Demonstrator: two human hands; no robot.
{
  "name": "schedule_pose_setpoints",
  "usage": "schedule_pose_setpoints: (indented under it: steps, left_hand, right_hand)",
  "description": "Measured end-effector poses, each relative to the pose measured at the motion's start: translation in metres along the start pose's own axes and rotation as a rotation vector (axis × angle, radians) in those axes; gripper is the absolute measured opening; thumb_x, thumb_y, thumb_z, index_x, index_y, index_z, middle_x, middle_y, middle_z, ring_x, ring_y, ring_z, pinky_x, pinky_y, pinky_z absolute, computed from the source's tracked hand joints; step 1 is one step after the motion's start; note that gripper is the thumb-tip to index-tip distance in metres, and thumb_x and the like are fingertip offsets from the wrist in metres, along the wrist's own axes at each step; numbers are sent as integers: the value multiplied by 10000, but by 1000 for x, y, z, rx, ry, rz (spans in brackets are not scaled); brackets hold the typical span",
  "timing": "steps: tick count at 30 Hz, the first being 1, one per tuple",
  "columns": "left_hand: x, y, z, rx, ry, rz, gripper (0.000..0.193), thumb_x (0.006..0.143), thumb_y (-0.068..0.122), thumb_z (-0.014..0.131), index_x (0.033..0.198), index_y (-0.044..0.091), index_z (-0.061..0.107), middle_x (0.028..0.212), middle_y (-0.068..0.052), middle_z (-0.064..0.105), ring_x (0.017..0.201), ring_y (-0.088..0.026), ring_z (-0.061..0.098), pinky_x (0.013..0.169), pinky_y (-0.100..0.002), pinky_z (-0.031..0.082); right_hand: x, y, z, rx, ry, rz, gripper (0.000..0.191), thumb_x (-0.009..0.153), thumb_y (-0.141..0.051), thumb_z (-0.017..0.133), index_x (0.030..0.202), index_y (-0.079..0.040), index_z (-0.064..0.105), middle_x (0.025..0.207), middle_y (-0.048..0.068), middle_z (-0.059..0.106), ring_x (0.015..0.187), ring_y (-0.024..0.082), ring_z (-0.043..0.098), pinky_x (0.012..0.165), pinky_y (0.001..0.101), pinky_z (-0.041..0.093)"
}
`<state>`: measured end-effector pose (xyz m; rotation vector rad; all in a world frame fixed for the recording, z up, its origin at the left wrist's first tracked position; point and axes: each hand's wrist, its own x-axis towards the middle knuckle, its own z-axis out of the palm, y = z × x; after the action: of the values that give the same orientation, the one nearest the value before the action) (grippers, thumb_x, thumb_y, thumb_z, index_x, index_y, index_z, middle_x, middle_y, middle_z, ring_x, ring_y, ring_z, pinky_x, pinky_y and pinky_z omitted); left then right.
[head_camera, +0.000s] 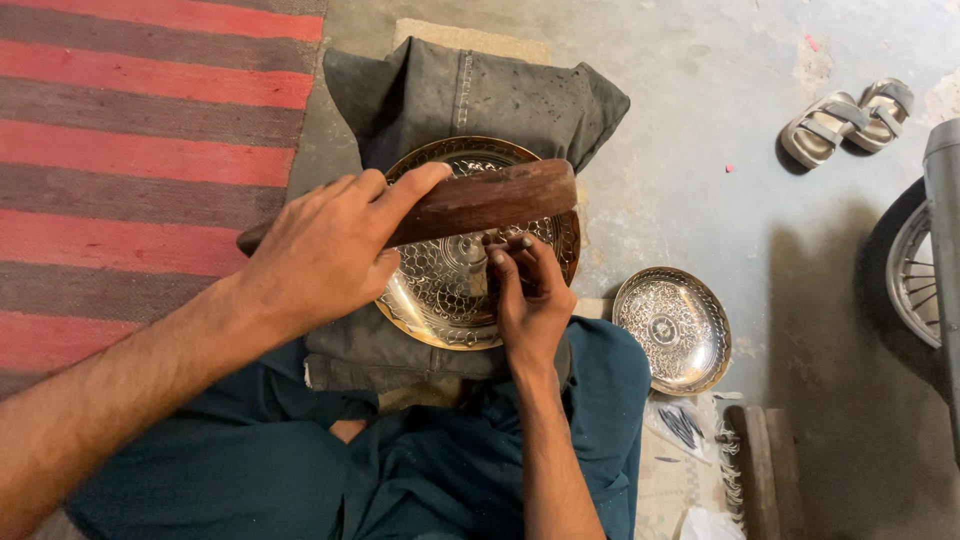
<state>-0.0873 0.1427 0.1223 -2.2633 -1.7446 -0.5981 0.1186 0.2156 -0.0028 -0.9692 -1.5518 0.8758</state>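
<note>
**Two hands at an engraved brass plate**

Head view: the left hand (325, 250) is clenched around a brown wooden mallet (480, 200), index finger stretched along its top. The mallet lies across the far half of a round brass plate (440, 300) with fine engraved patterns. The right hand (530, 295) pinches a thin metal chisel (480, 272) between thumb and fingertips, its tip set on the plate near the middle, just below the mallet. The plate rests on a folded grey-green cloth cushion (470, 95), which sits on the person's lap in teal trousers (280, 465). To the right, on the concrete floor (700, 150), lies a second, smaller engraved plate (672, 330). Near it, closer in, are several small dark tools (682, 425) on a pale sheet. A red and brown striped rug (140, 150) covers the left. Far right stands a pair of sandals (845, 120), and a wheel (915, 270) shows at the right edge.
</note>
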Motion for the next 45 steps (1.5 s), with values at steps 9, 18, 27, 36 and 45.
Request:
schedule_pose_setpoints:
  steps: [9, 18, 27, 36, 45]
  left_hand:
    - [-3, 3, 1, 330, -12, 63, 538, 951, 141, 619, 1480, 201, 535, 812, -58, 597, 718, -211, 584, 651, -403, 445]
    - [-6, 0, 5, 229, 17, 38, 567, 966, 104, 626, 1520, 198, 550, 867, -47, 586, 756, -195, 576, 674, -400, 445]
    - [-8, -7, 7, 336, 10, 62, 563, 971, 119, 612, 1517, 221, 524, 866, -40, 580, 771, -200, 576, 697, -403, 459]
    - [-10, -12, 16, 144, 39, 13, 607, 961, 127, 620, 1550, 175, 481, 932, -56, 578, 801, -212, 564, 721, -422, 455]
    - [-11, -17, 21, 300, 28, 49, 566, 991, 126, 642, 1527, 222, 487, 927, -34, 583, 796, -197, 557, 731, -413, 445]
  right_hand:
    - [0, -3, 1, 3, -6, -46, 237, 978, -31, 710, 1210, 5, 673, 1032, 113, 796, 962, 135, 761, 828, 270, 601]
    - [1, -5, -2, -9, -31, 18, 198, 982, -49, 727, 1172, -13, 684, 987, 108, 806, 904, 144, 769, 776, 269, 589]
    - [1, -3, -2, 42, -45, -58, 268, 989, -33, 694, 1253, -1, 664, 1058, 117, 793, 990, 153, 765, 839, 282, 610]
    - [0, -1, 0, 46, -17, -32, 255, 974, -24, 695, 1220, 14, 641, 1006, 112, 790, 942, 139, 749, 833, 271, 593]
    - [0, -9, -3, -24, -50, -21, 200, 988, -15, 694, 1186, 14, 682, 975, 106, 809, 902, 138, 769, 790, 274, 590]
